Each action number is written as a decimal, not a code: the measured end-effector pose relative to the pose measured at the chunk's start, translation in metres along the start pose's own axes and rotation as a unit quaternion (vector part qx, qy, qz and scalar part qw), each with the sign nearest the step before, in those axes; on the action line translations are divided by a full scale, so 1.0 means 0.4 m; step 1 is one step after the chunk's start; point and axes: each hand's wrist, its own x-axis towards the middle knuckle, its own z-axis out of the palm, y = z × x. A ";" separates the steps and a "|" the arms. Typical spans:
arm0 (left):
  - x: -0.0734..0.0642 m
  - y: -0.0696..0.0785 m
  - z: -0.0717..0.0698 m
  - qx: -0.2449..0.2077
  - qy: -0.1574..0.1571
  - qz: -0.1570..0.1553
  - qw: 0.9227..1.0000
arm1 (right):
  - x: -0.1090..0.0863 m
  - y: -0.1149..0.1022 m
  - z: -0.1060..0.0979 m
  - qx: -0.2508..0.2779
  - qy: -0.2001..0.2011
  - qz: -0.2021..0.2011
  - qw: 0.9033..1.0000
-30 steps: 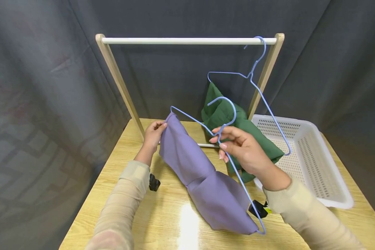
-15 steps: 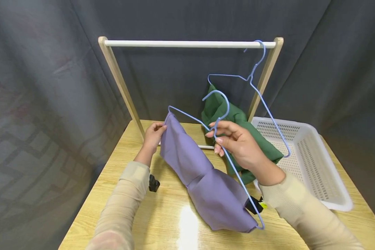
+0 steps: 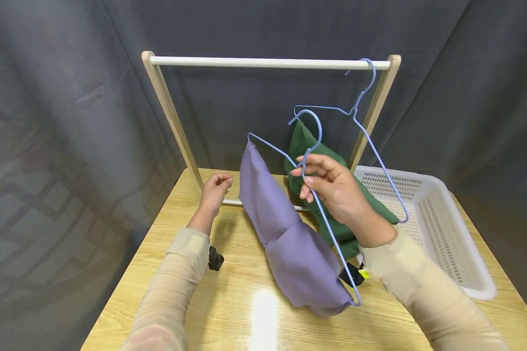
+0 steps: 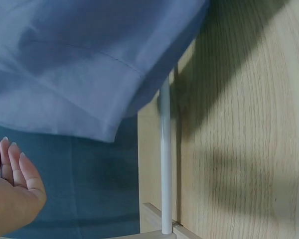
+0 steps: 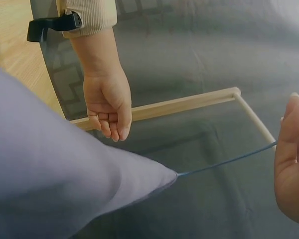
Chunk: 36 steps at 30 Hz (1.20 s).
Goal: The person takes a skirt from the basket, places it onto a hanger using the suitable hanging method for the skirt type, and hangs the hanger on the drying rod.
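In the head view my right hand (image 3: 335,195) pinches a blue wire hanger (image 3: 318,200) just below its hook. A purple piece of cloth (image 3: 281,229) hangs from both ends of that hanger, which slants down to the right above the table. To the left of the cloth, my left hand (image 3: 215,195) is apart from it, holding nothing, its fingers loosely bent. The left wrist view shows the fingers (image 4: 20,169) below the cloth's edge (image 4: 89,114). Seen from the right wrist, one cloth corner (image 5: 159,177) is drawn to the hanger's tip.
A rack with a white rail (image 3: 263,62) and wooden legs stands at the back of the table (image 3: 228,302). On the rail's right end hangs another blue hanger (image 3: 377,156) with green cloth (image 3: 307,141). A white perforated basket (image 3: 454,234) sits at the right.
My left hand has let go of the purple cloth's upper left corner and stays in place. My right hand has raised the hanger with the cloth, so a gap opens beside the left hand.
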 end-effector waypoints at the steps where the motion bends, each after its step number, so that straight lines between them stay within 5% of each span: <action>1: 0.000 0.000 0.000 0.003 -0.002 0.001 1.000 | 0.003 0.000 -0.002 0.000 0.000 -0.001 1.000; 10: -0.007 -0.005 0.000 0.065 -0.037 0.003 0.997 | 0.034 -0.005 -0.009 -0.038 0.062 0.016 0.997; 25: -0.044 -0.002 -0.011 0.198 -0.086 0.063 0.974 | 0.077 -0.017 -0.026 -0.050 0.106 0.027 0.993; 31: -0.069 -0.008 0.001 0.292 -0.098 0.118 0.944 | 0.087 -0.020 -0.038 -0.049 0.109 0.031 0.992; 36: -0.090 -0.004 0.011 0.387 -0.093 0.167 0.902 | 0.097 -0.027 -0.046 -0.065 0.116 0.031 0.991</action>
